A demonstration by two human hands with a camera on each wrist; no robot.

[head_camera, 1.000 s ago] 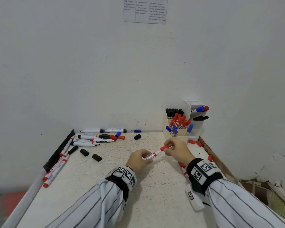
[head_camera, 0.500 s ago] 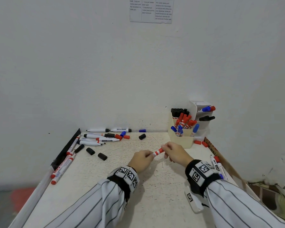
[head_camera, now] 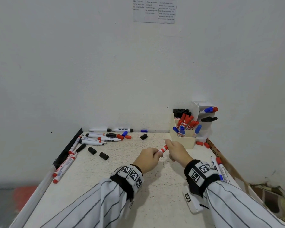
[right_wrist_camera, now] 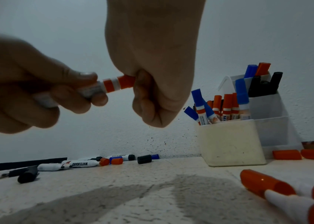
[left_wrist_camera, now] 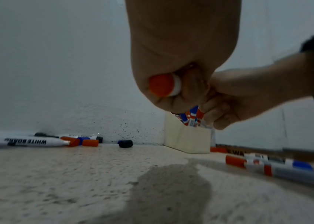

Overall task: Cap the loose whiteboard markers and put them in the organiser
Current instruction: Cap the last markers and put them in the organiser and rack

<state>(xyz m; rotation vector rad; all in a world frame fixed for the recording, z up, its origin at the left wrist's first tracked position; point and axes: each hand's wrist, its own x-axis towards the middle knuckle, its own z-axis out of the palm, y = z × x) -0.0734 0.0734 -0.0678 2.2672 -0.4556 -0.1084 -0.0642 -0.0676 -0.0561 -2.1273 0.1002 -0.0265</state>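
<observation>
A red whiteboard marker (head_camera: pixel 163 148) is held above the table's middle between both hands. My left hand (head_camera: pixel 150 157) grips its white barrel (right_wrist_camera: pixel 93 89); its red rear end (left_wrist_camera: pixel 162 84) shows in the left wrist view. My right hand (head_camera: pixel 174 151) closes round the red cap (right_wrist_camera: pixel 126 81), which sits on the marker's tip. The cream organiser (head_camera: pixel 184 140) stands at the back right, just beyond my right hand, filled with capped red, blue and black markers. Loose markers (head_camera: pixel 104 139) and black caps (head_camera: pixel 104 156) lie at the back left.
Two long red markers (head_camera: pixel 64 167) lie along the table's left edge. Red caps (head_camera: pixel 202 143) lie right of the organiser, and more markers (head_camera: pixel 220 168) rest by the right edge beside my right wrist. White walls close the back and right.
My hands have drawn closer together, and less of the marker shows between them. The pair shifted slightly toward me on the table.
</observation>
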